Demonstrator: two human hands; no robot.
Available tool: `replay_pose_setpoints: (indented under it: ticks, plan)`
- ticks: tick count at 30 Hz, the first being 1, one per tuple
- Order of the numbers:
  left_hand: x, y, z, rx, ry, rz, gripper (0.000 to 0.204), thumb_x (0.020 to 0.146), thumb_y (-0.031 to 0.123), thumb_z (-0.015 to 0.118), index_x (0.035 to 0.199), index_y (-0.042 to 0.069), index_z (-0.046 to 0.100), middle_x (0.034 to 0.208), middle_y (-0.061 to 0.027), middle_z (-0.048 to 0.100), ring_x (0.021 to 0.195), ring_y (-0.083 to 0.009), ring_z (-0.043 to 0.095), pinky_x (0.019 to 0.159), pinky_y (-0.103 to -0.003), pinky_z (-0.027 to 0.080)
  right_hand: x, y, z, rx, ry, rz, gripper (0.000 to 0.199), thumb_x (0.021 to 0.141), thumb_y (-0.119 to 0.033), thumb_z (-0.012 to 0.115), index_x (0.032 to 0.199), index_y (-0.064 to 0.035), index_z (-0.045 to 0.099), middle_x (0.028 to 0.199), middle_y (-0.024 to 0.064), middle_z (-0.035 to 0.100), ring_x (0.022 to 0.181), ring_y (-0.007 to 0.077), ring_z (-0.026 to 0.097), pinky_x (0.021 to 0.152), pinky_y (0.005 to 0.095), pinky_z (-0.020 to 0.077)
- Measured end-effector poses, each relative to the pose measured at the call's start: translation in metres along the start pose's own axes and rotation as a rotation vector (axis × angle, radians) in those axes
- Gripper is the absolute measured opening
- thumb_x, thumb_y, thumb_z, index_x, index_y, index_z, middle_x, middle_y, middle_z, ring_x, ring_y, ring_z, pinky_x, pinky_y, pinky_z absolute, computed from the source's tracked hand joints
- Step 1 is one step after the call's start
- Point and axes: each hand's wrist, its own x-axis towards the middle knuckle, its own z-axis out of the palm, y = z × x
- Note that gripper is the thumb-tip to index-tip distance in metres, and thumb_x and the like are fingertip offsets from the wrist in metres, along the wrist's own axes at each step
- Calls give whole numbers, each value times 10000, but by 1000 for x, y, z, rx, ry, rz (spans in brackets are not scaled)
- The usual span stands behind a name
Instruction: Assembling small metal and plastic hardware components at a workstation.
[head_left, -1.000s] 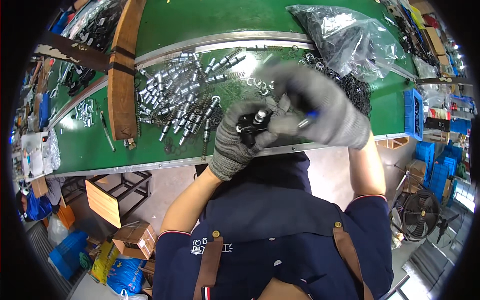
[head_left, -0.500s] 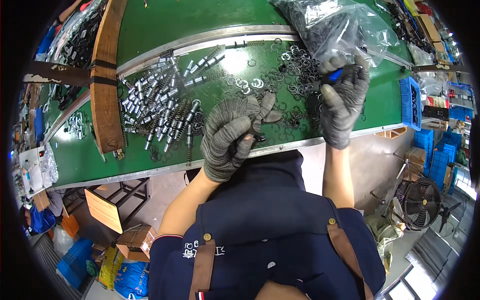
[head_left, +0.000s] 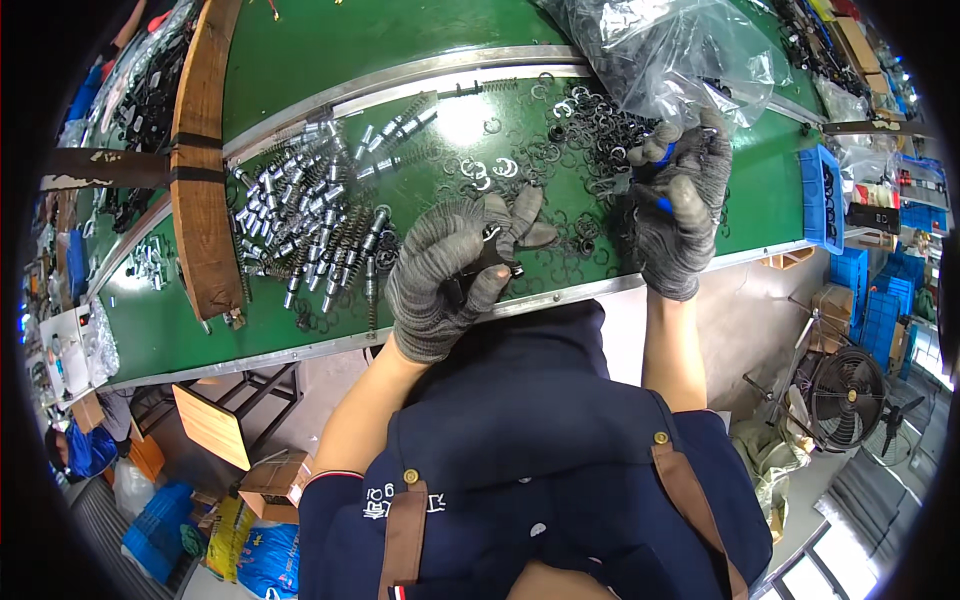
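Noted wooden beam (head_left: 203, 230) at left, then metal pins (head_left: 330, 243) heaped with springs (head_left: 353, 224) on green bench (head_left: 765, 180). Found black part (head_left: 514, 270), mostly hidden, grasped in gloved left hand (head_left: 432, 280) at bench's near edge. Saw dark rings (head_left: 592, 132) scattered rightward. Found blue object (head_left: 664, 203), partly covered, clasped in curled right hand (head_left: 682, 228) beside rings.

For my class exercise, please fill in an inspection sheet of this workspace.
Surface: green tabletop, metal-edged.
Job's things: black part, mostly hidden; spring-fitted silver pins, piled left; C-shaped clips, mostly black, heaped and scattered right.
Clutter: clear plastic bag beyond the clips; wooden beam left of the pins.
Hands: both gloved; left hand grips the black part; right hand holds a blue object, mostly covered.
Cables: nothing clearly seen.
Surroundings: fan right; stool and cardboard box lower left.
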Motion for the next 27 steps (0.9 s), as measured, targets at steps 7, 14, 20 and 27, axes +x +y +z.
replay_pose_setpoints:
  ticks: [7, 14, 20, 27]
  plan:
    - [3, 6, 4, -422, -31, -94, 242, 907, -28, 685, 1099, -9, 539, 1117, -152, 610, 1004, -254, 612, 993, -437, 477, -4, 21, -3, -90, -56, 25, 794, 829, -79, 759, 1501, -94, 337, 1189, 97, 538, 1060, 197, 549, 974, 367, 475]
    - [4, 2, 4, -179, 65, 13, 257, 872, 147, 789, 1015, 58, 594, 1027, -185, 688, 838, -229, 650, 776, -361, 547, 13, 25, 1, -120, -31, 1, 773, 845, -148, 740, 1500, -76, 336, 1211, 115, 549, 1059, 218, 607, 919, 323, 505]
    - [0, 6, 4, -204, 14, 26, 216, 926, -18, 665, 1104, 22, 549, 1236, -194, 584, 1073, -266, 600, 1004, -424, 468, 18, 24, 3, -86, -14, -59, 757, 856, -200, 753, 1480, -59, 350, 1117, 83, 568, 1022, 199, 607, 881, 314, 514]
    - [0, 4, 5, -152, 94, -7, 259, 876, 153, 788, 1029, 46, 609, 1043, -194, 687, 869, -242, 655, 790, -369, 550, 4, 29, 12, -164, 178, -32, 662, 860, -133, 746, 1430, -117, 410, 1063, 59, 568, 879, 151, 593, 756, 266, 508]
